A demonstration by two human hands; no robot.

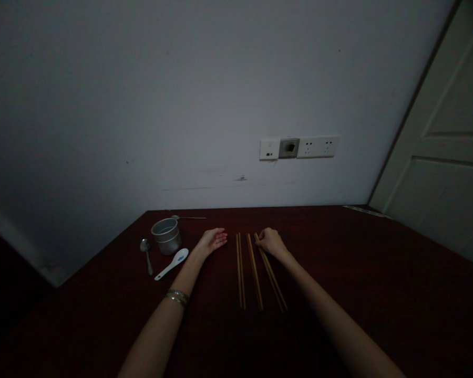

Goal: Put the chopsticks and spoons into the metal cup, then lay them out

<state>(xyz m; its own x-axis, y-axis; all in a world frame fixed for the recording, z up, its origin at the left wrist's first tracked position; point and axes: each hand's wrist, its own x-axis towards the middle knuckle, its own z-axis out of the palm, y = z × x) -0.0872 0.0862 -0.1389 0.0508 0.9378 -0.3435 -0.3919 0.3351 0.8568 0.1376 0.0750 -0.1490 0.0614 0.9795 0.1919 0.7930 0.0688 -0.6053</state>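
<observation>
Three pairs of wooden chopsticks lie lengthwise on the dark red table. My right hand is closed, its fingers pinching the upper end of the slanted right pair of chopsticks. Beside it, the middle pair of chopsticks lies close together, tilted slightly. The left pair of chopsticks is nearly upright in view, with a thin gap between its sticks. My left hand rests on its side left of the chopsticks, fingers stretched out and apart from them, holding nothing. A metal bracelet circles the left wrist.
Left of my left hand stand a metal pot, a white ceramic spoon and a small metal spoon. A long-handled spoon lies behind the pot. The wall with sockets borders the table; a door is at right.
</observation>
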